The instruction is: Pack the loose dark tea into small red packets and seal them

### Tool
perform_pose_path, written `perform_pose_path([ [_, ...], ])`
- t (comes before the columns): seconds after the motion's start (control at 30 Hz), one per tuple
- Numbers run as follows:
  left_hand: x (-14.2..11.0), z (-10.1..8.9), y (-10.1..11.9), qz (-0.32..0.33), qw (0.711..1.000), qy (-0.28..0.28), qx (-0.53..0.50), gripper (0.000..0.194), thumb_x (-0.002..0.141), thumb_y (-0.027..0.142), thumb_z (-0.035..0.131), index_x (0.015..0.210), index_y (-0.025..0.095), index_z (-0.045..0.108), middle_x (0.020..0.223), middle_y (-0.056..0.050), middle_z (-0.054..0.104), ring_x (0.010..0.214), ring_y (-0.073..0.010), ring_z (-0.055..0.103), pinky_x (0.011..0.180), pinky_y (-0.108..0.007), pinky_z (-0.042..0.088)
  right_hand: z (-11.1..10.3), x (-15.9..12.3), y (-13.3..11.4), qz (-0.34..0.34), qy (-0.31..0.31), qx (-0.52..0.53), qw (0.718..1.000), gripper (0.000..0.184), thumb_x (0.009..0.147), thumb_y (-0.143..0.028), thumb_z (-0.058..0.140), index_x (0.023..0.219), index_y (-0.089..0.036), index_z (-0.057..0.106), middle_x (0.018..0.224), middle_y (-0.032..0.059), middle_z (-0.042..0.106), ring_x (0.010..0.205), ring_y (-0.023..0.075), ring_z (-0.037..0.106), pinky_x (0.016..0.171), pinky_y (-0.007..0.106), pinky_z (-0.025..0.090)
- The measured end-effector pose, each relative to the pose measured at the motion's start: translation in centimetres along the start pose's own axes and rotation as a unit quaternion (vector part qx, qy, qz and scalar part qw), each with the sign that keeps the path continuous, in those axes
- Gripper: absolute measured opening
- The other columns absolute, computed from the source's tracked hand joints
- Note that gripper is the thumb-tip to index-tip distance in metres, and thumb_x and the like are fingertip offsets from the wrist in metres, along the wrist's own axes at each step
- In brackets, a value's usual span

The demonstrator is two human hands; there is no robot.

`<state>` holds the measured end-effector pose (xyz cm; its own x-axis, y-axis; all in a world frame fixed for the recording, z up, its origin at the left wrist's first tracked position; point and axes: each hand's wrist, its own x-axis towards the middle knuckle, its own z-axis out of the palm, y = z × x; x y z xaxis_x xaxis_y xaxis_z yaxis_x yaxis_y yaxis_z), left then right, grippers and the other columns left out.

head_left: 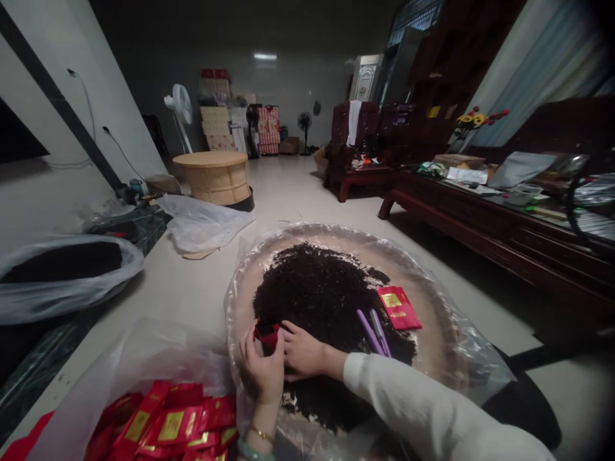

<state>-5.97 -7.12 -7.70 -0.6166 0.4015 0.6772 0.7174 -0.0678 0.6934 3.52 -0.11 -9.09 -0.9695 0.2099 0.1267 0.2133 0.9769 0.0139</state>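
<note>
My left hand [263,368] is closed around a small red packet [269,334], its mouth open upward with dark stuff inside. My right hand [305,352] meets the packet from the right, its fingers bent against it and partly hidden behind my left hand. Both hands are over the near left of a heap of dark, loose, tea-like leaves [317,288]. The heap lies on a wide round tray lined with clear plastic [435,320]. On the heap's right side rest a purple hair straightener [369,331], its arms apart, and a stack of flat red packets [400,308].
A clear bag [144,346] of filled red packets [170,426] stands at lower left. Another bag of dark leaves [62,262] sits on a ledge behind it. Beyond are a round wooden stool-like drum [214,176], a plastic sheet [206,224] and, on the right, a dark wooden table [480,224].
</note>
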Motion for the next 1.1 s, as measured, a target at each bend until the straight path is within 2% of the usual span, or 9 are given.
perform_pose_path([
  [0.17, 0.1, 0.2, 0.3, 0.013, 1.0, -0.01, -0.02, 0.041, 0.076, 0.036, 0.068, 0.109, 0.013, 0.06, 0.1, -0.012, 0.065, 0.093, -0.0235, 0.063, 0.084, -0.039, 0.053, -1.9, -6.2, 0.2, -0.067, 0.04, -0.068, 0.995, 0.029, 0.082, -0.046, 0.06, 0.094, -0.02, 0.066, 0.113, 0.0102, 0.064, 0.12, 0.0307, 0.047, 0.107, 0.051, 0.027],
  [0.37, -0.2, 0.4, 0.5, 0.02, 0.998, -0.04, -0.046, 0.041, 0.076, 0.036, 0.068, 0.11, 0.013, 0.06, 0.102, -0.013, 0.063, 0.096, -0.0242, 0.062, 0.086, -0.041, 0.052, -3.5, -9.3, 1.8, 0.081, 0.115, -0.113, 0.984, 0.016, 0.088, -0.033, 0.056, 0.095, -0.022, 0.065, 0.117, 0.0087, 0.063, 0.118, 0.0291, 0.048, 0.098, 0.048, 0.036],
  [0.47, -0.4, 0.5, 0.4, 0.032, 0.995, -0.078, -0.063, 0.041, 0.077, 0.035, 0.067, 0.11, 0.014, 0.059, 0.103, -0.013, 0.063, 0.097, -0.0247, 0.062, 0.088, -0.044, 0.051, -4.1, -9.2, 2.0, 0.106, 0.127, -0.108, 0.98, 0.013, 0.086, -0.033, 0.06, 0.09, -0.021, 0.065, 0.105, 0.008, 0.067, 0.104, 0.027, 0.055, 0.085, 0.041, 0.043],
  [0.57, -0.5, 0.7, 0.2, 0.052, 0.988, -0.117, -0.082, 0.041, 0.077, 0.034, 0.067, 0.112, 0.015, 0.058, 0.103, -0.012, 0.062, 0.098, -0.0249, 0.061, 0.088, -0.044, 0.052, -4.6, -8.9, 1.8, 0.128, 0.172, -0.061, 0.975, 0.017, 0.088, -0.035, 0.058, 0.081, -0.021, 0.064, 0.084, 0.0064, 0.067, 0.083, 0.0214, 0.057, 0.071, 0.034, 0.044],
  [0.67, -0.6, 0.8, 0.2, 0.068, 0.98, -0.157, -0.103, 0.04, 0.077, 0.032, 0.066, 0.112, 0.016, 0.058, 0.103, -0.011, 0.062, 0.098, -0.0242, 0.062, 0.087, -0.043, 0.052, -5.2, -8.6, 1.4, 0.212, 0.278, 0.065, 0.935, 0.019, 0.09, -0.034, 0.054, 0.081, -0.021, 0.064, 0.08, 0.0059, 0.066, 0.076, 0.0183, 0.056, 0.067, 0.03, 0.044],
  [0.77, -0.7, 0.8, 0.4, 0.072, 0.972, -0.192, -0.111, 0.038, 0.076, 0.031, 0.067, 0.11, 0.017, 0.058, 0.103, -0.01, 0.062, 0.097, -0.0239, 0.062, 0.087, -0.042, 0.053, -6.0, -8.5, 1.1, 0.313, 0.377, 0.226, 0.842, 0.017, 0.088, -0.033, 0.056, 0.079, -0.021, 0.064, 0.077, 0.0038, 0.065, 0.076, 0.0176, 0.058, 0.069, 0.029, 0.046],
  [0.9, -1.0, 0.9, 0.6, 0.071, 0.964, -0.231, -0.116, 0.038, 0.075, 0.03, 0.067, 0.111, 0.017, 0.058, 0.105, -0.01, 0.062, 0.099, -0.0241, 0.061, 0.089, -0.043, 0.052, -6.6, -8.4, 1.3, 0.436, 0.468, 0.409, 0.651, 0.017, 0.077, -0.037, 0.065, 0.077, -0.02, 0.065, 0.078, 0.0016, 0.067, 0.078, 0.0188, 0.061, 0.075, 0.031, 0.047],
  [1.03, -1.1, 0.9, 0.7, 0.063, 0.96, -0.25, -0.113, 0.039, 0.074, 0.027, 0.067, 0.11, 0.017, 0.058, 0.105, -0.01, 0.062, 0.099, -0.0242, 0.061, 0.089, -0.043, 0.052, -6.7, -7.9, 1.7, 0.453, 0.512, 0.598, 0.419, 0.02, 0.068, -0.037, 0.069, 0.077, -0.021, 0.065, 0.081, 0.001, 0.069, 0.079, 0.0195, 0.063, 0.07, 0.03, 0.05],
  [1.1, -1.1, 0.9, 0.9, 0.063, 0.959, -0.256, -0.108, 0.039, 0.073, 0.027, 0.068, 0.11, 0.017, 0.058, 0.104, -0.01, 0.062, 0.098, -0.0243, 0.061, 0.088, -0.043, 0.052, -6.8, -7.3, 1.7, 0.441, 0.512, 0.641, 0.364, 0.02, 0.071, -0.041, 0.065, 0.077, -0.022, 0.063, 0.081, 0.0014, 0.069, 0.079, 0.02, 0.065, 0.066, 0.031, 0.051],
])
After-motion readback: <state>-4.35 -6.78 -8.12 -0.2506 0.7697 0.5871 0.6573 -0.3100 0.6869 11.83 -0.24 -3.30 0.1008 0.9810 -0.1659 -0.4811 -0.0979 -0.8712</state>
